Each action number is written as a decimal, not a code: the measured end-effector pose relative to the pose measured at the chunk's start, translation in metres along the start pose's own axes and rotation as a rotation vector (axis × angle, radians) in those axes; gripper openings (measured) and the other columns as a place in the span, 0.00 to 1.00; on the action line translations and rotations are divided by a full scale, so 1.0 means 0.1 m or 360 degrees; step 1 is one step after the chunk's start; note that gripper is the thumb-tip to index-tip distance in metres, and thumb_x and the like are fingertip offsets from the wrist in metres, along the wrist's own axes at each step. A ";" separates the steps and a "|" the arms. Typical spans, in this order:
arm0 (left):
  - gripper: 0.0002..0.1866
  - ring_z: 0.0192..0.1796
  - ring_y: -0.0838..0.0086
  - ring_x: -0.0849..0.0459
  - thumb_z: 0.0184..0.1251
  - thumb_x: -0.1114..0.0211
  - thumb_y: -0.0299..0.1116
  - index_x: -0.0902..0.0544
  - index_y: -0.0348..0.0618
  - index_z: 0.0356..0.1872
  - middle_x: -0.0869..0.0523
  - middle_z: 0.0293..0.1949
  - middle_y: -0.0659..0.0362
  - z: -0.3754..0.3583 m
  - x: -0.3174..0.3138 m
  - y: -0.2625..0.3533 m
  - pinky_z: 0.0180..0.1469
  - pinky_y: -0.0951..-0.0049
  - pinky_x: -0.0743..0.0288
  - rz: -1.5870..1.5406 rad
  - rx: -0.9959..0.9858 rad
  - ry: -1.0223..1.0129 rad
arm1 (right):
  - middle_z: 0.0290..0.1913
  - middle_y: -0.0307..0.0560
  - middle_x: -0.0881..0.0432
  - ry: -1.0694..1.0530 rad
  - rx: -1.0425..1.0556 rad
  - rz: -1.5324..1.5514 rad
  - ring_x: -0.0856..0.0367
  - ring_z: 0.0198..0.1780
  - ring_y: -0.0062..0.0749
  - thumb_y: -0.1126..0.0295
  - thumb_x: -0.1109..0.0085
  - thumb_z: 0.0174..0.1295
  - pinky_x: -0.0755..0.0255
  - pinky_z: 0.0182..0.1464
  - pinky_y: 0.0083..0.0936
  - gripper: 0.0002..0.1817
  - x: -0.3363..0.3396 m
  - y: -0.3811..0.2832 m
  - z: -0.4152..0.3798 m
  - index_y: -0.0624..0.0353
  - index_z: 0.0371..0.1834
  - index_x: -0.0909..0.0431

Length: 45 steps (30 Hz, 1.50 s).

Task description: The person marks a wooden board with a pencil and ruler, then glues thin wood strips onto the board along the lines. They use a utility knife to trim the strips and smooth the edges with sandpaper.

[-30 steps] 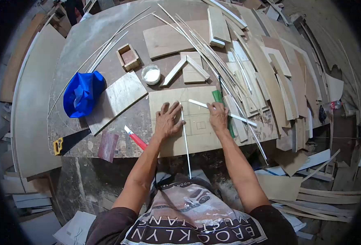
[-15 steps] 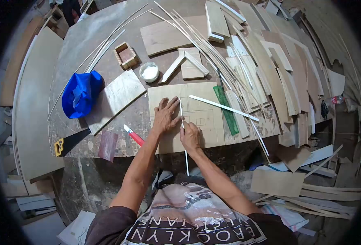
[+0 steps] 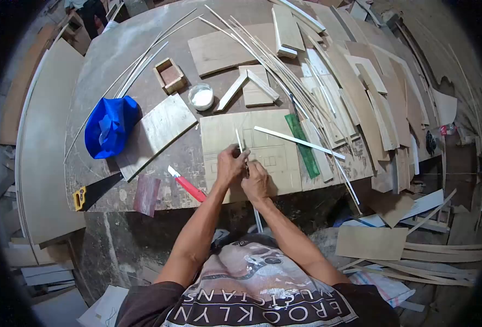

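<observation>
From the head view, I have the thin white strip [image 3: 238, 137] at my hands, its long axis running from near my body out over the pencil-marked board [image 3: 284, 180]. My left hand [image 3: 229, 165] pinches it; my right hand [image 3: 256, 181] sits close beside, slightly nearer my body, its grip hidden. A second white strip [image 3: 276, 135] slants off rightward.

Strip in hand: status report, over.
Left hand grips strip over marked board. Right hand beside it, grip hidden. Loose strip lies partly on board; knife by left forearm.
</observation>
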<state>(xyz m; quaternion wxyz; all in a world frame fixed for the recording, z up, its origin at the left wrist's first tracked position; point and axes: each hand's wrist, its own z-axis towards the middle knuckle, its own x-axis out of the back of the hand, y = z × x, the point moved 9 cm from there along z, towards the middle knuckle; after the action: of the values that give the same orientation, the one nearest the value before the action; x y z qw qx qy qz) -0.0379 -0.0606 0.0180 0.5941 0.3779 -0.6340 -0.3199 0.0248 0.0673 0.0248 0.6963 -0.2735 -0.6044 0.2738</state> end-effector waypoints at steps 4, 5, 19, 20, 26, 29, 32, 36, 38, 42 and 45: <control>0.19 0.25 0.76 0.19 0.74 0.32 0.43 0.13 0.33 0.45 0.16 0.25 0.62 -0.07 0.07 -0.31 0.29 0.72 0.23 -0.0987 0.0387 0.0173 | 0.44 0.60 0.17 -0.0126 0.0242 0.0211 0.17 0.46 0.61 0.76 0.38 0.60 0.22 0.50 0.48 0.14 -0.05 -0.33 0.04 0.67 0.49 0.18; 0.18 0.26 0.78 0.19 0.76 0.34 0.44 0.12 0.35 0.46 0.17 0.25 0.63 -0.06 0.13 -0.39 0.28 0.75 0.25 -0.1366 0.0515 0.0252 | 0.46 0.60 0.16 -0.0152 0.0290 0.0455 0.17 0.46 0.60 0.76 0.39 0.61 0.21 0.50 0.48 0.14 -0.02 -0.38 0.06 0.67 0.49 0.18; 0.20 0.25 0.64 0.24 0.78 0.45 0.40 0.14 0.30 0.43 0.23 0.22 0.46 -0.82 1.63 -0.50 0.33 0.59 0.33 -0.0019 0.0310 0.0258 | 0.54 0.52 0.16 -0.0375 0.0084 0.0031 0.17 0.55 0.53 0.68 0.38 0.65 0.23 0.57 0.45 0.14 0.16 0.02 -0.11 0.60 0.51 0.16; 0.18 0.34 0.50 0.17 0.78 0.47 0.38 0.16 0.31 0.46 0.17 0.31 0.39 -0.94 1.63 -0.77 0.39 0.53 0.28 0.0041 0.0194 0.0308 | 0.55 0.54 0.17 -0.0327 -0.0010 0.0029 0.17 0.55 0.54 0.69 0.38 0.63 0.23 0.57 0.47 0.15 0.12 0.12 -0.04 0.61 0.51 0.15; 0.21 0.52 0.40 0.15 0.75 0.44 0.42 0.19 0.35 0.56 0.13 0.46 0.36 -1.68 2.37 -1.24 0.56 0.48 0.25 0.0320 0.0794 0.0757 | 0.51 0.56 0.17 -0.0431 0.0403 -0.0127 0.20 0.53 0.54 0.69 0.39 0.63 0.26 0.57 0.48 0.13 -0.48 -0.81 0.21 0.63 0.48 0.16; 0.28 0.55 0.41 0.15 0.72 0.39 0.49 0.24 0.40 0.65 0.13 0.51 0.38 -2.05 2.85 -1.51 0.57 0.45 0.25 0.0541 0.1001 0.1012 | 0.46 0.56 0.18 -0.0785 0.0950 -0.0075 0.19 0.52 0.53 0.68 0.40 0.64 0.26 0.55 0.51 0.11 -1.22 -1.76 -0.22 0.62 0.45 0.18; 0.28 0.51 0.48 0.11 0.68 0.31 0.53 0.20 0.36 0.55 0.11 0.47 0.41 -2.52 3.10 -2.03 0.51 0.49 0.22 0.0631 0.1789 0.1190 | 0.46 0.59 0.19 -0.0947 0.0997 -0.0255 0.20 0.51 0.55 0.65 0.40 0.65 0.25 0.54 0.53 0.13 -1.92 -2.16 -0.56 0.64 0.45 0.18; 0.21 0.35 0.68 0.13 0.66 0.26 0.47 0.13 0.34 0.36 0.10 0.33 0.54 -2.50 2.83 -2.85 0.43 0.64 0.22 -0.0365 0.1517 0.0989 | 0.47 0.64 0.23 -0.0967 0.0629 -0.0249 0.19 0.51 0.61 0.58 0.38 0.67 0.23 0.54 0.51 0.21 -2.11 -2.26 -0.70 0.65 0.52 0.23; 0.19 0.30 0.67 0.15 0.67 0.27 0.45 0.13 0.35 0.36 0.11 0.32 0.57 -2.42 2.91 -2.59 0.39 0.64 0.22 -0.0291 0.1014 0.1082 | 0.60 0.68 0.28 -0.1069 0.0440 -0.0217 0.24 0.61 0.62 0.52 0.37 0.67 0.26 0.61 0.54 0.31 -2.09 -2.23 -0.73 0.68 0.62 0.27; 0.12 0.24 0.75 0.20 0.73 0.31 0.40 0.14 0.42 0.45 0.16 0.28 0.65 -2.31 2.85 -2.27 0.27 0.73 0.29 -0.1153 0.0530 0.0728 | 0.67 0.67 0.27 -0.0547 0.0696 -0.0099 0.20 0.61 0.55 0.48 0.32 0.65 0.21 0.58 0.44 0.40 -2.00 -2.20 -0.64 0.66 0.70 0.32; 0.14 0.21 0.85 0.28 0.74 0.30 0.43 0.16 0.47 0.51 0.24 0.24 0.71 -2.19 2.70 -1.68 0.22 0.80 0.37 -0.1714 0.0639 0.0298 | 0.61 0.56 0.19 -0.1528 -0.0706 0.1342 0.16 0.57 0.44 0.51 0.30 0.65 0.19 0.56 0.37 0.38 -2.06 -2.03 -0.78 0.65 0.70 0.30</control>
<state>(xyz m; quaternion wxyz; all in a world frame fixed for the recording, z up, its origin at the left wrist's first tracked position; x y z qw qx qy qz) 0.1939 -0.3683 0.0320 0.3179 0.7789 -0.3456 -0.4157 0.0876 -0.2251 0.0177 0.1115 -0.4703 -0.7304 0.4826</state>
